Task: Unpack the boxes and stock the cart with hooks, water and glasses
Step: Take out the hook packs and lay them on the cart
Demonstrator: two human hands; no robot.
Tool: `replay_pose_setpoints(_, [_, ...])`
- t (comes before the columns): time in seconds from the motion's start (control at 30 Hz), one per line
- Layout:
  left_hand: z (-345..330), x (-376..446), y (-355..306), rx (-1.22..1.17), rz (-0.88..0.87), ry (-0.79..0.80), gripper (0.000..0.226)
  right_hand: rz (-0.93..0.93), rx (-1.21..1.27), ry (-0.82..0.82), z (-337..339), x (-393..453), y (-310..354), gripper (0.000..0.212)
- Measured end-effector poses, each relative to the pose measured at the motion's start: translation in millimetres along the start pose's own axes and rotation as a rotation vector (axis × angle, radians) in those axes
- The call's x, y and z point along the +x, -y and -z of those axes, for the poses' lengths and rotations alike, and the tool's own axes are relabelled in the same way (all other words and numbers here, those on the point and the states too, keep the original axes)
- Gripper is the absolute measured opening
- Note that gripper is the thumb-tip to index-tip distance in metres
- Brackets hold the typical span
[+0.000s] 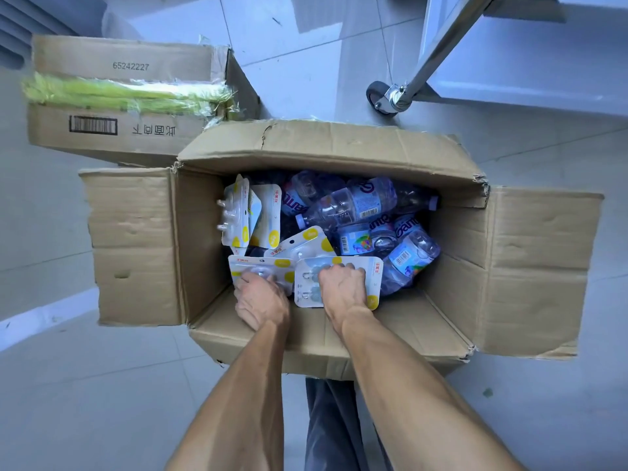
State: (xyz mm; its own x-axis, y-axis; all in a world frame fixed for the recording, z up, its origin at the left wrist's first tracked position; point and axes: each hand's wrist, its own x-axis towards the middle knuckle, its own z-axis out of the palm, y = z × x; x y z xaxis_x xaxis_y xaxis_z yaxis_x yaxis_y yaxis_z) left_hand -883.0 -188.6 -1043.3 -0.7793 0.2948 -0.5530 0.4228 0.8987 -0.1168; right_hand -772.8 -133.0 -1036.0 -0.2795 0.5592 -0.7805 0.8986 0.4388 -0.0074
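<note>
**Q:** On the tiled floor (306, 56), what takes up the most room?

**A:** A large open cardboard box (530, 266) fills the middle of the view, with all four flaps folded outward. Far and to the left of it, touching its far-left corner, sits a second cardboard box (125, 62), closed, with torn green-yellow tape along its top and a printed barcode on its near side. At the far right stands the cart (509, 56): a slanted metal leg ending in a small grey caster wheel (380, 96), just beyond the open box's far flap.

**Q:** What is inside the open box?

**A:** Water bottles (360, 202) lie jumbled in the right and far half, clear plastic with blue labels. Hook packs (238, 215), white cards with yellow dots and clear blisters, crowd the left and near side; some stand on edge against the left wall, others lie flat.

**Q:** And the hands?

**A:** Both bare forearms reach in from the near edge. The left hand (260, 297) grips the near edge of a left hook pack (272, 265), fingers curled over it. The right hand (343, 287) closes around a right hook pack (339, 282), knuckles up, fingers bent over its top edge. The two packs lie side by side, near the box's near wall, touching the bottles on the right.
</note>
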Motion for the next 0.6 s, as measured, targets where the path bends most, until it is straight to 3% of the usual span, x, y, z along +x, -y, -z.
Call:
replay_pose_setpoints(0.23, [16.7, -6.1, -7.7, 0.042, -0.043, 0.007, 0.028, 0.114, -0.085, -0.021, 10.9, -8.6, -14.6, 0.023])
replay_pose_setpoints(0.5, [93.8, -26.6, -50.7, -0.026, -0.145, -0.033, 0.027, -0.178, 0.031, -0.041, 88.9, -35.2, -69.3, 0.022])
replay_pose_setpoints(0.6, [134.4, -44.0, -66.2, -0.071, -0.176, -0.059, 0.024, -0.208, 0.096, -0.066, 131.1, -52.3, -81.9, 0.02])
